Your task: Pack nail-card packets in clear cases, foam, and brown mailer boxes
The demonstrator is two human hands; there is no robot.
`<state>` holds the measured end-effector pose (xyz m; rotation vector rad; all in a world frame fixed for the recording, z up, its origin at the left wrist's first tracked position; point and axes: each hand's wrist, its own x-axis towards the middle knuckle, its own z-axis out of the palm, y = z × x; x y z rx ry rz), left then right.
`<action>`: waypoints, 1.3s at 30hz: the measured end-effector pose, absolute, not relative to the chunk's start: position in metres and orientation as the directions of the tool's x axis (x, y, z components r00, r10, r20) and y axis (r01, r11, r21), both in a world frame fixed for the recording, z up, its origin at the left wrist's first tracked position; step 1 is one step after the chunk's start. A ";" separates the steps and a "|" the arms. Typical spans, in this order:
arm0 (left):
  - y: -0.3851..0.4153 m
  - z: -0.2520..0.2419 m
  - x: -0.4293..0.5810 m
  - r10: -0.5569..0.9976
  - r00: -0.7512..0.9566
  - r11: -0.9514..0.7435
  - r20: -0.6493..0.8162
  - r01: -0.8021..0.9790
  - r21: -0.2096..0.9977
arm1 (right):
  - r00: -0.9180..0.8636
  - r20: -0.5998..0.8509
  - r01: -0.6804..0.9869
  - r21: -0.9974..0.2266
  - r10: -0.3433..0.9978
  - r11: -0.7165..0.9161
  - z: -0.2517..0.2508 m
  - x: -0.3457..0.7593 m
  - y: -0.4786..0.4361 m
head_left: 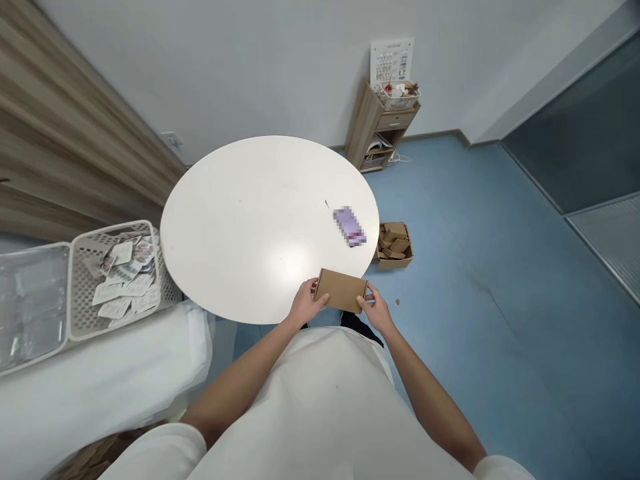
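A small brown cardboard box (341,290) sits closed at the near edge of the round white table (250,213). My left hand (306,304) grips its left end, fingers curled round the corner. My right hand (376,309) pinches its right end between thumb and fingers. Both hands hold the box flat just above or on the table's edge; I cannot tell which.
A blurred purple flat object (349,226) lies on the table's right side. An open carton of cardboard pieces (395,245) stands on the blue floor. White baskets (117,277) with paper packets sit at my left. A wooden shelf unit (380,127) stands against the far wall.
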<state>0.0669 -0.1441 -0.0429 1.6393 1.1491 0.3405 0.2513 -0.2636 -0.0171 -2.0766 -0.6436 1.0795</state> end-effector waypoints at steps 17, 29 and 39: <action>-0.155 -0.072 0.376 0.500 0.679 0.214 -0.538 0.505 0.836 | 0.762 -0.405 0.033 -0.755 0.505 -0.655 -0.059 0.521 -0.306; -0.114 -0.091 0.483 0.427 0.650 0.236 -0.629 0.592 0.771 | 0.796 -0.380 -0.039 -0.809 0.471 -0.587 -0.076 0.619 -0.276; -0.131 -0.042 0.326 0.368 0.623 0.437 -0.690 0.539 0.720 | 0.724 -0.532 -0.110 -0.717 0.439 -0.688 -0.087 0.533 -0.295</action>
